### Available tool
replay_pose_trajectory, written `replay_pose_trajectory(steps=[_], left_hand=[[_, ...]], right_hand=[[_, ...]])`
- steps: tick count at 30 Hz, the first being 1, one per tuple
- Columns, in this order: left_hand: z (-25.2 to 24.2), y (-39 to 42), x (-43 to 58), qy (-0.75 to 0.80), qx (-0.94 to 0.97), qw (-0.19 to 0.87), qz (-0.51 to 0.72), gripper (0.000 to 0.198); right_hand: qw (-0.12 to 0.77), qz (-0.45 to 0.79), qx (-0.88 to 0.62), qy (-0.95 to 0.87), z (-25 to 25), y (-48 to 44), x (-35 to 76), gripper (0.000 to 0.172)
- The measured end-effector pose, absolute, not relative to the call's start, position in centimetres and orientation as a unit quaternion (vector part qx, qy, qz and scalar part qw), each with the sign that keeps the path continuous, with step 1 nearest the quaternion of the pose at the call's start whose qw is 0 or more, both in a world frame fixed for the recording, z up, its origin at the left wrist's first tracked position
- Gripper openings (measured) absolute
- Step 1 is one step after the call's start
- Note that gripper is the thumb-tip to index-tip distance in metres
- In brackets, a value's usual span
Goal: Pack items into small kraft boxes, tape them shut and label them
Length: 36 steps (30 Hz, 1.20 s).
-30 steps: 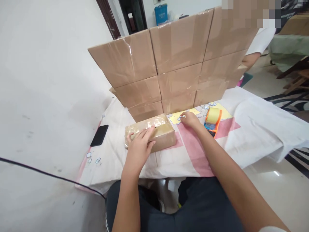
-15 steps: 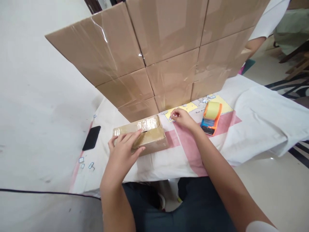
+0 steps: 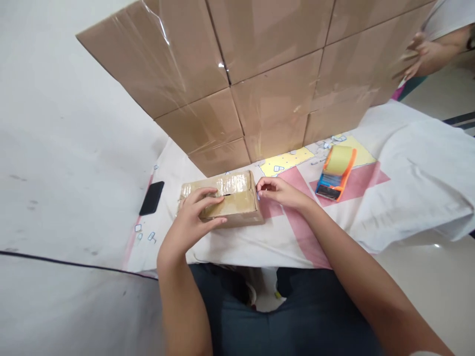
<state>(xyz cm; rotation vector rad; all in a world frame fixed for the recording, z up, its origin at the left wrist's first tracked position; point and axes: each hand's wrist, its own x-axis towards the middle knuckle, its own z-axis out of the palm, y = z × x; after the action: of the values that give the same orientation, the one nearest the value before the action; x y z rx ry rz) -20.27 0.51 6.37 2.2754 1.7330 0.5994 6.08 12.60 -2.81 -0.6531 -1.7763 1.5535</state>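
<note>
A small cardboard box [image 3: 233, 195] covered with clear tape lies on the cloth-covered table [image 3: 260, 242] in front of me. My left hand [image 3: 195, 212] rests on its top with the fingers curled over the near edge, holding it down. My right hand [image 3: 280, 190] is at the box's right end, fingers pinched together on something small I cannot make out. An orange tape dispenser [image 3: 336, 170] with a yellowish roll lies to the right of my right hand.
A wall of stacked taped cardboard boxes [image 3: 267, 74] stands behind the small box. A black phone [image 3: 151, 198] lies at the table's left. Small paper bits [image 3: 144, 235] lie near it. Another person's hand [image 3: 421, 54] shows at the top right.
My right hand has moved from the yellow patch of cloth left to the box's right end. My left hand has curled over the box's near edge. The view has shifted closer.
</note>
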Motion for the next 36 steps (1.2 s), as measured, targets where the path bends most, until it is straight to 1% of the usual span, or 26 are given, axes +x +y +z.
replay_pose_trajectory(steps=[5, 14, 20, 23, 24, 26, 27, 28, 29, 30, 31, 32, 34, 35, 36], left_hand=[[6.5, 0.6, -20.5, 0.580, 0.776, 0.111, 0.220, 0.039], [6.3, 0.5, -20.8, 0.570, 0.781, 0.105, 0.231, 0.038], [6.2, 0.4, -21.0, 0.559, 0.789, 0.094, 0.237, 0.039], [6.4, 0.5, -21.3, 0.545, 0.800, 0.079, 0.238, 0.038], [6.3, 0.6, -21.4, 0.543, 0.803, 0.075, 0.234, 0.037], [5.7, 0.5, -21.4, 0.545, 0.805, 0.034, 0.232, 0.036], [5.1, 0.3, -21.3, 0.549, 0.801, -0.011, 0.241, 0.034], [4.2, -0.1, -21.1, 0.554, 0.788, -0.071, 0.259, 0.031], [3.1, -0.5, -20.7, 0.558, 0.769, -0.132, 0.283, 0.028], [1.9, -1.1, -20.1, 0.562, 0.747, -0.183, 0.306, 0.028], [0.6, -1.7, -19.4, 0.567, 0.726, -0.213, 0.326, 0.032], [-0.6, -2.2, -18.5, 0.574, 0.712, -0.220, 0.340, 0.040], [-2.8, -3.0, -16.6, 0.595, 0.690, -0.210, 0.355, 0.076], [-3.6, -3.1, -15.7, 0.607, 0.673, -0.212, 0.366, 0.091], [-4.2, -3.1, -15.0, 0.618, 0.656, -0.217, 0.375, 0.099]], right_hand=[[0.322, 0.594, -0.251, -0.693, -3.0, 12.3, 6.0, 0.009], [0.334, 0.626, -0.237, -0.664, -3.6, 12.1, 5.7, 0.008], [0.335, 0.565, -0.260, -0.708, -4.0, 11.6, 5.1, 0.008], [0.359, 0.510, -0.265, -0.736, -4.4, 11.3, 4.8, 0.008], [0.367, 0.498, -0.264, -0.740, -4.6, 11.2, 4.7, 0.013], [0.374, 0.503, -0.250, -0.738, -4.9, 11.1, 4.6, 0.034], [0.372, 0.515, -0.237, -0.735, -4.9, 11.0, 4.5, 0.045], [0.367, 0.527, -0.221, -0.734, -5.0, 10.9, 4.4, 0.053], [0.363, 0.531, -0.207, -0.737, -5.0, 10.8, 4.2, 0.055], [0.358, 0.526, -0.198, -0.746, -4.9, 10.6, 4.0, 0.054], [0.354, 0.512, -0.195, -0.758, -4.8, 10.4, 3.8, 0.050], [0.349, 0.492, -0.197, -0.773, -4.6, 10.1, 3.5, 0.046], [0.337, 0.450, -0.206, -0.801, -4.3, 9.5, 2.8, 0.039], [0.331, 0.429, -0.214, -0.813, -4.2, 9.1, 2.5, 0.037], [0.328, 0.411, -0.222, -0.821, -4.1, 8.8, 2.2, 0.036]])
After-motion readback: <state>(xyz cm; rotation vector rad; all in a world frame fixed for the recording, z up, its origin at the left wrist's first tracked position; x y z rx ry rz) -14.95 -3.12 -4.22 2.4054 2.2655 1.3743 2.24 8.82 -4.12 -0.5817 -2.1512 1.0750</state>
